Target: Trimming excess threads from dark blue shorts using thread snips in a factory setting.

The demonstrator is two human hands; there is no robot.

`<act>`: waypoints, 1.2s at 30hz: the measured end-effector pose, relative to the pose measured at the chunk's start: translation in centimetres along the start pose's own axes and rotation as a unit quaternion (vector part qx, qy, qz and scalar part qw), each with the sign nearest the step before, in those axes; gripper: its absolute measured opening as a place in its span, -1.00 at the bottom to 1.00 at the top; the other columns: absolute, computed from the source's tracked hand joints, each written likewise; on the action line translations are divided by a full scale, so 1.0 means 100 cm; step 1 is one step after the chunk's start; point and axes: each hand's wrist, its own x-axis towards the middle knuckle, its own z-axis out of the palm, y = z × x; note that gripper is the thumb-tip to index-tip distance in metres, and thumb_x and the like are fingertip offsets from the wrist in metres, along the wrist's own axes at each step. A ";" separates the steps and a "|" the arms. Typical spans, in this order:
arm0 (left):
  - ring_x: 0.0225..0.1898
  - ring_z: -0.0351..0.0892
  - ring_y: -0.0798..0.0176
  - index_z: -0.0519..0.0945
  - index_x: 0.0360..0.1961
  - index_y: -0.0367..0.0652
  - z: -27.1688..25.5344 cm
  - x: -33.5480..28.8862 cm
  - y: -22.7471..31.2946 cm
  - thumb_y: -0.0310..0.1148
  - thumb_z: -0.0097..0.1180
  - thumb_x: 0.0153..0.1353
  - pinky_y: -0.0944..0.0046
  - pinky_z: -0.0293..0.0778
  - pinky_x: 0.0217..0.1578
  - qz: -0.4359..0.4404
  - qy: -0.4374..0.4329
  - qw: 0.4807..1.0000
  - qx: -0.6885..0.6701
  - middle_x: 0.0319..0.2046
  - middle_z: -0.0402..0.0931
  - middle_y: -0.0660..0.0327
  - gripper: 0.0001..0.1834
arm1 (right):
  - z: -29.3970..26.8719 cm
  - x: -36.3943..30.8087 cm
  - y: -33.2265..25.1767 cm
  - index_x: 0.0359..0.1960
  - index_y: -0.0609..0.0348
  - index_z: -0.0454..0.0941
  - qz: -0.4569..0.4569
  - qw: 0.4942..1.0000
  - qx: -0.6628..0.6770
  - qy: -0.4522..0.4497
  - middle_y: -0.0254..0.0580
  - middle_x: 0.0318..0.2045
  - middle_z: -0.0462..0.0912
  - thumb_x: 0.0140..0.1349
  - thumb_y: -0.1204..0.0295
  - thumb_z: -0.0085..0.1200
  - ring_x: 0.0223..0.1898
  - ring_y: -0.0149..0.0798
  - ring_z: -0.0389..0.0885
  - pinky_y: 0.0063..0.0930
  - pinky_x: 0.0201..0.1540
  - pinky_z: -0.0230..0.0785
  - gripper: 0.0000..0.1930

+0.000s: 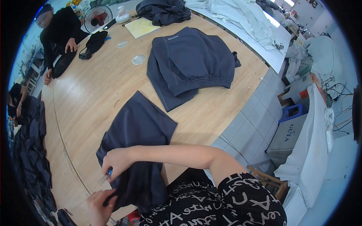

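A dark navy garment (pixel 132 124) lies across the near part of the table, its lower end hanging over the edge against my body. My left hand (pixel 100 207) pinches the garment's edge near the bottom of the view. Just above it, my right hand (pixel 117 162) is closed around a small blue-handled tool (pixel 109 171). The tool's tip is blurred, close to the garment's left edge, and most of its handle is hidden by my fingers. My right forearm crosses over the cloth.
Beyond lies a folded navy sweatshirt (pixel 192 60), with a dark cloth pile (pixel 164 11) behind it. Clear discs (pixel 138 59), a yellow pad (pixel 141 27) and a black cap (pixel 94 43) sit on the wooden table (pixel 83 109). A co-worker (pixel 62 34) sits far left, by a fan (pixel 98 18).
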 end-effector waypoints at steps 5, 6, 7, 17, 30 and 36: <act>-0.53 0.47 0.12 0.60 -0.33 -0.25 -0.088 -0.044 0.010 -0.41 0.13 0.13 0.21 0.43 -0.42 0.000 -0.064 0.998 -0.017 -0.53 0.51 0.09 -0.86 | -0.005 -0.007 -0.023 -0.56 0.12 0.64 0.031 0.997 -0.009 -0.068 -0.25 -0.64 0.59 0.06 0.01 0.14 -0.51 -0.23 0.57 -0.35 -0.40 0.32 -0.60; -0.54 0.46 0.14 0.59 -0.36 -0.27 -0.101 -0.049 0.012 -0.41 0.14 0.11 0.23 0.43 -0.43 0.039 -0.080 0.996 -0.008 -0.54 0.48 0.08 -0.86 | -0.007 -0.007 -0.023 -0.58 0.09 0.65 0.046 0.992 0.081 -0.083 -0.26 -0.66 0.58 0.06 0.00 0.15 -0.51 -0.23 0.56 -0.35 -0.41 0.31 -0.61; -0.54 0.44 0.14 0.57 -0.39 -0.30 -0.111 -0.057 0.013 -0.44 0.12 0.10 0.20 0.42 -0.40 0.075 -0.070 0.994 -0.034 -0.54 0.47 0.07 -0.88 | -0.011 -0.010 -0.025 -0.53 0.07 0.66 0.038 0.988 0.122 -0.090 -0.27 -0.64 0.59 0.04 0.03 0.19 -0.50 -0.25 0.55 -0.38 -0.41 0.30 -0.65; -0.67 0.36 0.21 0.53 -0.48 -0.40 -0.094 -0.057 0.014 -0.38 0.15 0.14 0.33 0.32 -0.57 0.137 0.041 0.982 -0.120 -0.66 0.38 0.11 -0.77 | 0.023 -0.029 -0.027 -0.26 0.09 0.63 -0.124 0.968 0.170 0.137 -0.28 -0.35 0.66 -0.03 0.39 0.27 -0.24 -0.35 0.59 -0.48 -0.19 0.36 -0.75; -0.78 0.30 0.32 0.62 -0.42 -0.35 -0.129 0.003 0.025 -0.28 0.07 0.25 0.31 0.40 -0.65 0.458 -0.172 0.829 -0.270 -0.69 0.44 0.17 -0.70 | -0.003 -0.010 -0.063 -0.13 0.18 0.59 -0.110 0.953 0.284 -0.010 -0.28 -0.24 0.57 -0.15 0.32 0.38 -0.22 -0.39 0.50 -0.52 -0.17 0.32 -0.52; -0.78 0.32 0.28 0.59 -0.27 -0.36 -0.154 -0.030 -0.008 -0.20 0.09 0.24 0.22 0.44 -0.64 0.407 -0.186 0.852 -0.272 -0.62 0.52 0.18 -0.65 | -0.006 -0.036 -0.040 -0.21 0.22 0.60 0.074 0.933 0.292 -0.197 -0.24 -0.37 0.63 -0.09 0.37 0.34 -0.27 -0.32 0.56 -0.45 -0.18 0.36 -0.63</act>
